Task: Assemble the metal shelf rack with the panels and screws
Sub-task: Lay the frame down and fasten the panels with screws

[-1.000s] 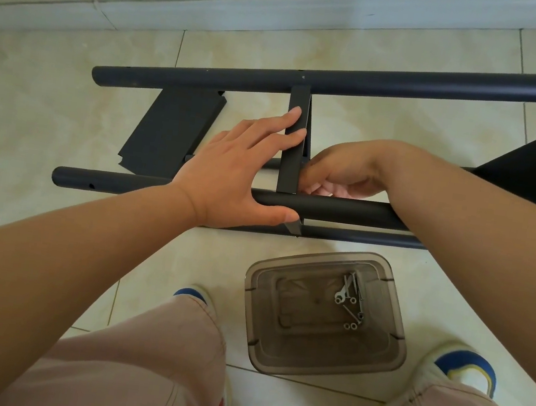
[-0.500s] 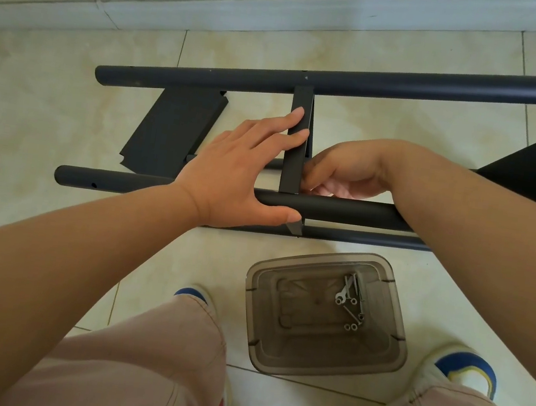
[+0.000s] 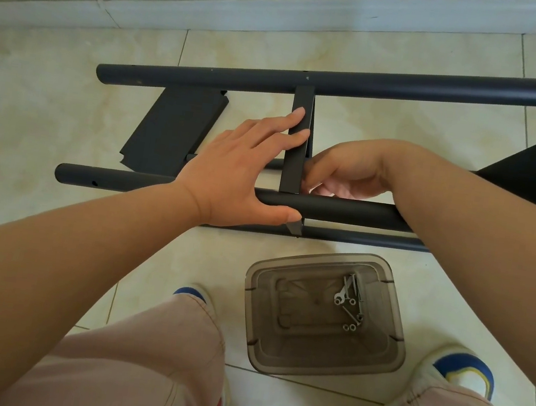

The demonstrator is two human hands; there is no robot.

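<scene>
The floor (image 3: 52, 99) has bare tiles left of the rack. Two long dark tubes (image 3: 411, 85) lie there with one crossbar (image 3: 294, 158) between them. The left hand (image 3: 236, 171) lies flat, grip spread on the crossbar. The right hand (image 3: 342, 175) curls behind it; I cannot tell its grip. One box (image 3: 395, 362) holds several screws (image 3: 350, 302).
</scene>
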